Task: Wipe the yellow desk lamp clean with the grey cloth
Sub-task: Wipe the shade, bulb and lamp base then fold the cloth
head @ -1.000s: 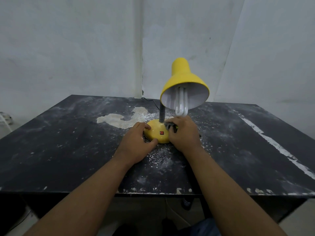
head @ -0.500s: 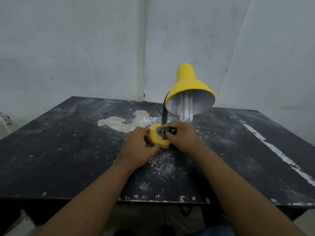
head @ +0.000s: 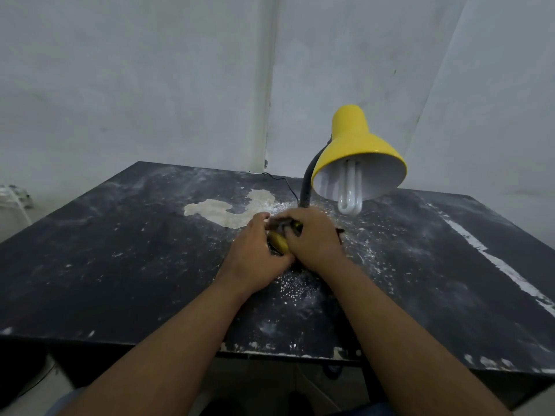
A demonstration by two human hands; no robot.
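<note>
The yellow desk lamp (head: 359, 148) stands on the black table (head: 120, 265), its shade turned toward me with a white spiral bulb showing inside. A dark flexible neck runs down to the yellow round base (head: 278, 242), mostly covered by both hands. My left hand (head: 255, 256) holds the base's left side, fingers curled against its rim. My right hand (head: 315, 238) grips the grey cloth (head: 283, 226) and presses it on top of the base. Only a small dark fold of cloth shows between the hands.
A pale dried patch (head: 228, 210) and white powder specks lie on the tabletop behind and around the base. The lamp's black cord (head: 285, 184) runs to the back edge. A white stripe (head: 495, 265) crosses the table's right side. White walls stand close behind.
My right hand with the cloth has slid leftward over the base, covering the red switch. The left hand stays on the base. The view has shifted left, so the lamp shade sits further right.
</note>
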